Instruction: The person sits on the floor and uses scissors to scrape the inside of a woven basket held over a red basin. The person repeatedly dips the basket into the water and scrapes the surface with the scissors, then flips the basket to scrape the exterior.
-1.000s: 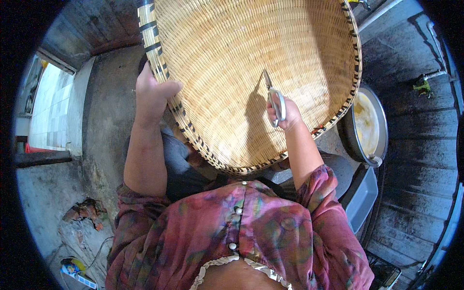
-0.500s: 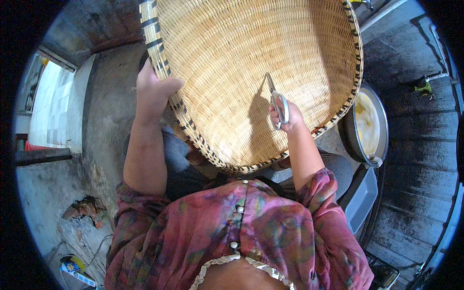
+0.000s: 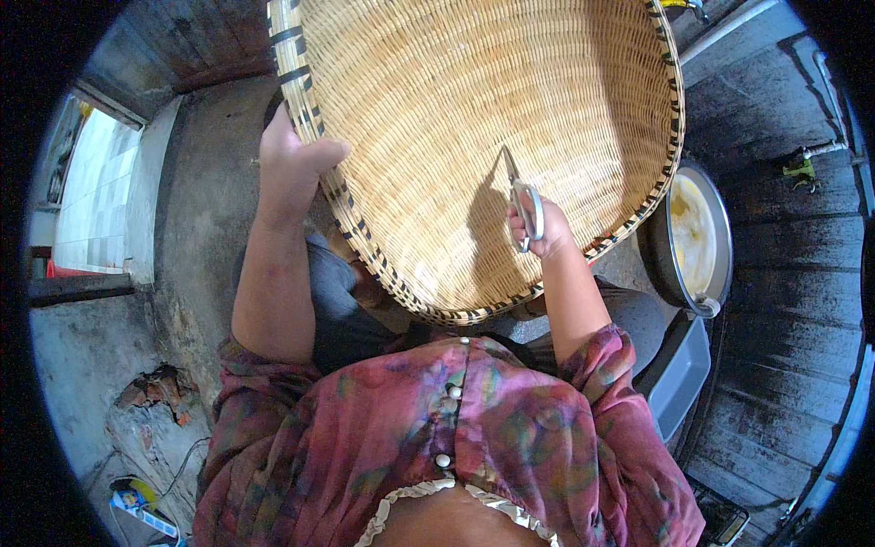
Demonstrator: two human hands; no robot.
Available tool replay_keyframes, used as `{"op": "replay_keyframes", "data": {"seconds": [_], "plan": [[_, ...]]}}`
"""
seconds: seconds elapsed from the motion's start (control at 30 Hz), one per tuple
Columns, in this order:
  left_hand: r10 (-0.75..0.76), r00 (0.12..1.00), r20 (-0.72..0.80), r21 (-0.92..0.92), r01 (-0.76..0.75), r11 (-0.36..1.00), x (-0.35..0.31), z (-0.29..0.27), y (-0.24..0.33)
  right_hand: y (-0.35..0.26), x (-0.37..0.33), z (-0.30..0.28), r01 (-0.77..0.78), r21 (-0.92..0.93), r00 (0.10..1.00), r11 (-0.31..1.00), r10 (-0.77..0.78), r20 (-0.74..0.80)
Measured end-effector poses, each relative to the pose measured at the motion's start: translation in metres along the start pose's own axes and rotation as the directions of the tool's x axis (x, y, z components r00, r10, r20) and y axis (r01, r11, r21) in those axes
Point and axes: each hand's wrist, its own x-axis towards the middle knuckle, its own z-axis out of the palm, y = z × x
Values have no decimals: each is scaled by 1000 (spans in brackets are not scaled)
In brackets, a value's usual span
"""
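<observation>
A large woven basket (image 3: 410,118) of pale strips, its rim bound with black wraps, tilts in front of me with its inside showing. My left hand (image 3: 296,159) grips the rim on the left side, thumb over the edge and the other fingers hidden behind it. Inside the basket, my right hand (image 3: 544,228) holds a pair of scissors (image 3: 529,205) by the pale handles. The blades look closed and point away from me, with the tip close to the weave; whether it touches I cannot tell. A shadow of hand and scissors falls on the weave.
To the right stands a round metal basin (image 3: 697,242) with yellowish-white contents, and nearer me a grey rectangular tub (image 3: 679,378). A tap (image 3: 802,171) sticks out of the dark right wall. At lower left lie a power strip (image 3: 146,515) and cable, below a broken patch of wall (image 3: 159,392).
Very little differs. The scissors and my right hand have shifted slightly toward me, while my left hand keeps its hold on the rim.
</observation>
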Motion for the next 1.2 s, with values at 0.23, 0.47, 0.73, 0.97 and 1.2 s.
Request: {"op": "replay_keyframes", "data": {"seconds": [0.23, 0.47, 0.73, 0.97, 1.2], "plan": [[2, 1000, 0, 51, -2, 999, 2, -1, -2, -8, -2, 41, -21, -31, 993, 999, 24, 113], [-5, 1000, 6, 31, 5, 1000, 0, -3, -1, 4, -9, 28, -64, -43, 998, 997, 65, 27], [-21, 1000, 13, -20, 21, 1000, 2, -3, -5, 7, -8, 51, 3, -124, 998, 992, 5, 68], [-72, 997, -12, 50, 73, 996, -1, -5, -3, -8, -19, 65, 116, -107, 983, 987, -99, 152], [-100, 995, -28, 14, 100, 995, 1, 0, 1, -24, 10, 61, 135, -63, 978, 989, -123, 167]]}}
